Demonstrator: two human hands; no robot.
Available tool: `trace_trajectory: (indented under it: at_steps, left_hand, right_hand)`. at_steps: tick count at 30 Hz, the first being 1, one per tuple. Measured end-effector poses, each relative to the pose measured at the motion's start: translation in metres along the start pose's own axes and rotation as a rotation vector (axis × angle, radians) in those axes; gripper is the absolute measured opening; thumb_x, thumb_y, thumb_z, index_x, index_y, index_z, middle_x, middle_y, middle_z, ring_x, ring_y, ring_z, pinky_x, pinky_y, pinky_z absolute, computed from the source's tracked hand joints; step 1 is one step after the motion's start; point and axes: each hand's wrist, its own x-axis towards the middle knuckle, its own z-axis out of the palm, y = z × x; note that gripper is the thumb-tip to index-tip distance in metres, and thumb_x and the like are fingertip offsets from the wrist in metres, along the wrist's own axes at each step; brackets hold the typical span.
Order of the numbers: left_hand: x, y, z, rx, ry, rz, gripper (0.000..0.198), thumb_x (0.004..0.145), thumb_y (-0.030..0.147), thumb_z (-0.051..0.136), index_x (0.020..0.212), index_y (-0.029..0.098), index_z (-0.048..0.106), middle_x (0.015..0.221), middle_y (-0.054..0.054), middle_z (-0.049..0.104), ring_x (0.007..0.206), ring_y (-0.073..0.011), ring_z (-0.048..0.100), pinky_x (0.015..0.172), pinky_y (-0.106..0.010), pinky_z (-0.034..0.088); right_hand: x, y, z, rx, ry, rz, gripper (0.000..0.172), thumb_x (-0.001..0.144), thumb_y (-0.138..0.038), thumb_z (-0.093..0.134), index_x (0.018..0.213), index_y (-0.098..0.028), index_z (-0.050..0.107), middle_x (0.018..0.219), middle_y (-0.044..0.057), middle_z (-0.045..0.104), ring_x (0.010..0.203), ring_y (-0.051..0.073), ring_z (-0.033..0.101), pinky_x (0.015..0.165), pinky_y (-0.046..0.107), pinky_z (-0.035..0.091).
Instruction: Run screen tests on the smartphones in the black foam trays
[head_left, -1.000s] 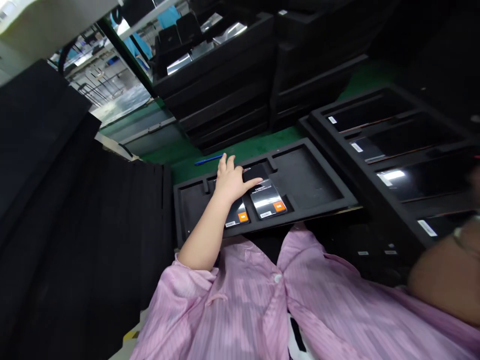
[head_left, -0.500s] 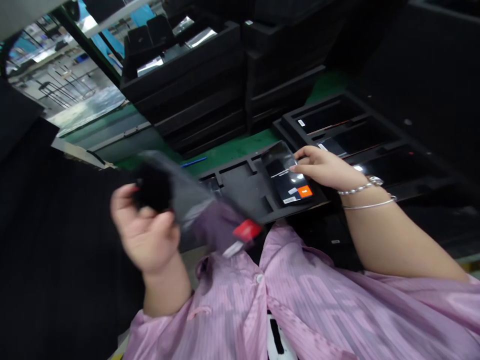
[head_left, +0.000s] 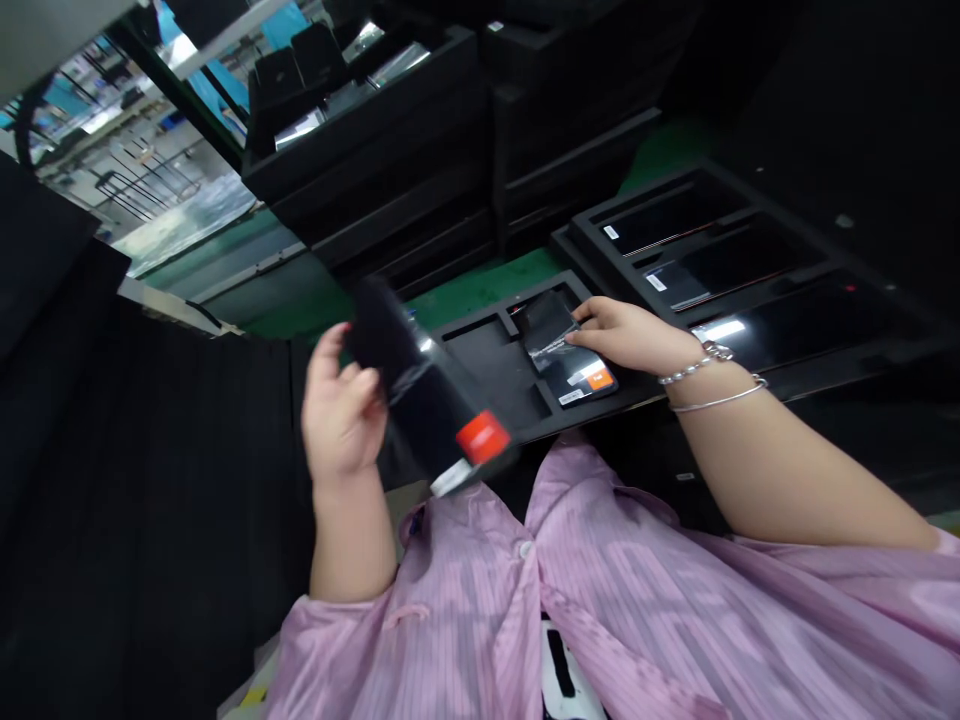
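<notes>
Close above the lap of a pink striped smock (head_left: 600,600), the left hand (head_left: 341,415) is raised with its fingers curled around a dark phone (head_left: 427,400) — the device slants down to the right, blurred, with a red sticker and a white label at its lower end. Just beyond it lies a black foam tray (head_left: 495,375) with rectangular pockets. The right hand (head_left: 626,335), two thin bracelets at its wrist, reaches across to this tray with its fingers narrowly pinched on the upper edge of a second phone (head_left: 566,350), which lies in a pocket and bears an orange sticker and a white label near its lower end. To the right, a second black tray (head_left: 757,265) holds more dark glossy phones in long slots. A blue pen (head_left: 411,318) lies on the green tabletop (head_left: 480,290) behind the foam tray — mostly hidden by the held phone. Further back stand stacked black trays (head_left: 420,190).
</notes>
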Motion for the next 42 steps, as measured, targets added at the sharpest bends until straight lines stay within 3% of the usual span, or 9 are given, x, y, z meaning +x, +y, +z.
trace_trajectory:
  at_steps: [6,11,14,18,21,26,32,39,42]
  left_hand:
    - [0.044,-0.051,0.087,0.16,-0.327,-0.425,0.07,0.086,0.016,0.065,0.148,0.02,0.033,0.074,0.006,0.061,0.064,-0.0151,0.068,0.06,-0.027,0.06]
    - [0.051,-0.062,0.101,0.524,-0.528,-0.438,0.07,0.096,0.022,0.059,0.159,0.014,0.029,0.07,0.003,0.066,0.061,-0.0188,0.069,0.065,-0.03,0.058]
    - [0.042,-0.05,0.091,0.766,-0.537,-0.225,0.071,0.096,0.026,0.065,0.159,0.012,0.035,0.077,-0.002,0.071,0.073,-0.0212,0.071,0.075,-0.032,0.054]
    - [0.012,-0.028,0.054,0.646,-0.349,-0.001,0.069,0.098,0.035,0.064,0.16,0.025,0.035,0.091,-0.001,0.073,0.076,-0.0164,0.067,0.075,-0.027,0.053]
    - [-0.018,-0.02,0.016,0.546,-0.248,0.07,0.063,0.098,0.04,0.064,0.155,0.028,0.041,0.097,0.0,0.071,0.082,-0.0148,0.067,0.08,-0.026,0.055]
    - [-0.063,-0.037,-0.029,0.732,-0.24,0.095,0.045,0.1,0.039,0.061,0.142,0.023,0.056,0.112,-0.005,0.071,0.107,-0.0194,0.068,0.102,-0.035,0.054]
    - [-0.084,-0.065,-0.029,0.894,-0.241,0.152,0.038,0.101,0.04,0.058,0.134,0.021,0.063,0.137,-0.012,0.066,0.134,-0.0279,0.057,0.118,-0.047,0.046]
    - [-0.081,-0.072,-0.028,0.956,-0.263,0.191,0.04,0.1,0.041,0.061,0.133,0.021,0.064,0.139,-0.012,0.064,0.135,-0.0302,0.055,0.117,-0.049,0.046]
    - [-0.084,-0.072,-0.028,0.959,-0.261,0.236,0.038,0.099,0.041,0.061,0.131,0.02,0.066,0.139,-0.012,0.065,0.134,-0.03,0.056,0.118,-0.048,0.045]
  right_hand:
    - [-0.001,-0.002,-0.002,-0.075,0.019,0.004,0.025,0.081,-0.032,0.071,0.099,-0.022,0.058,0.077,0.001,0.071,0.076,0.021,0.067,0.069,0.033,0.052]
    - [-0.003,-0.007,-0.003,-0.135,0.028,0.05,0.026,0.08,-0.031,0.073,0.098,-0.022,0.057,0.079,0.0,0.07,0.077,0.019,0.065,0.072,0.032,0.049]
    - [-0.007,-0.011,-0.001,-0.187,0.038,0.089,0.026,0.082,-0.029,0.072,0.103,-0.02,0.059,0.085,0.001,0.07,0.075,0.017,0.063,0.073,0.032,0.049]
    - [-0.012,-0.02,-0.002,-0.352,0.009,0.106,0.024,0.09,-0.029,0.068,0.11,-0.018,0.062,0.093,0.004,0.072,0.075,0.015,0.061,0.074,0.031,0.047]
    - [-0.01,-0.029,-0.007,-0.482,-0.007,0.117,0.027,0.089,-0.034,0.072,0.11,-0.018,0.066,0.088,0.005,0.072,0.074,0.019,0.06,0.074,0.035,0.044]
    - [0.002,-0.035,-0.013,-0.742,-0.102,0.183,0.038,0.089,-0.047,0.076,0.115,-0.02,0.07,0.073,0.002,0.069,0.073,0.021,0.062,0.073,0.037,0.041]
    - [0.006,-0.029,-0.013,-0.701,-0.077,0.203,0.035,0.086,-0.048,0.079,0.109,-0.022,0.072,0.064,0.0,0.066,0.067,0.019,0.061,0.071,0.036,0.039]
    - [0.007,-0.023,-0.015,-0.679,-0.06,0.176,0.039,0.086,-0.049,0.079,0.11,-0.02,0.07,0.063,0.001,0.065,0.067,0.02,0.06,0.072,0.037,0.038]
    - [-0.001,-0.022,-0.011,-0.685,0.019,0.149,0.054,0.084,-0.047,0.081,0.125,-0.017,0.063,0.072,0.003,0.067,0.073,0.021,0.061,0.071,0.037,0.039]
